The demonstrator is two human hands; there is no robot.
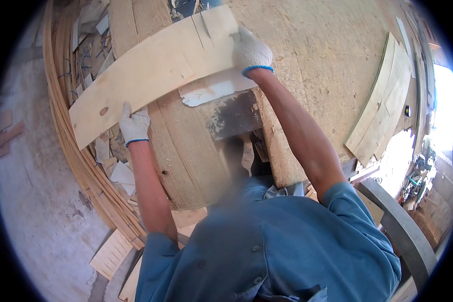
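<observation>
A long pale sheet of wood veneer (151,65) spans the space between my two gloved hands, tilted so its right end lies farther away. It has a brown knot near the left end and dark splits near the right end. My left hand (134,125), in a white knit glove with blue cuff, grips the near edge towards the left end, thumb on top. At the right end my right hand (252,50), gloved the same way, is closed around the veneer's edge. The fingers beneath the sheet are hidden.
Under the veneer is a wooden worktable (181,156) with a dark metal plate (235,115) and a white sheet piece (214,89). More veneer strips (380,100) lie on the right. Long thin wood strips (60,116) and offcuts (123,175) line the left side. A grey curved bar (402,226) stands at my right.
</observation>
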